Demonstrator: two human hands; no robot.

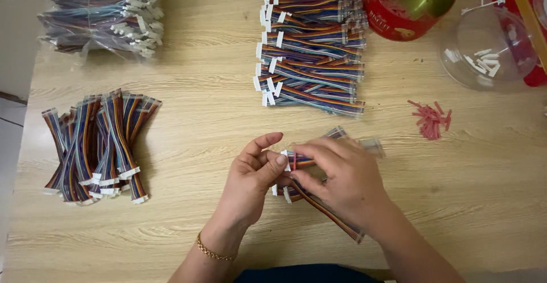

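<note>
Over the middle of the wooden table (199,106), my left hand (253,174) and my right hand (342,177) meet on a multicoloured ribbon cable (330,212) with white connectors. The left thumb and fingers pinch its white connector end, and a gold bracelet circles that wrist. My right hand grips the cable's folded strands, which trail toward my body. One or two more cables lie under the hands.
A folded bundle of cables (97,146) lies at the left. A large stack of cables (310,43) sits at the back centre, and bagged cables (102,12) at the back left. A red round tin (407,3), a clear bowl (490,49) of white parts and small red pieces (432,119) sit at the right.
</note>
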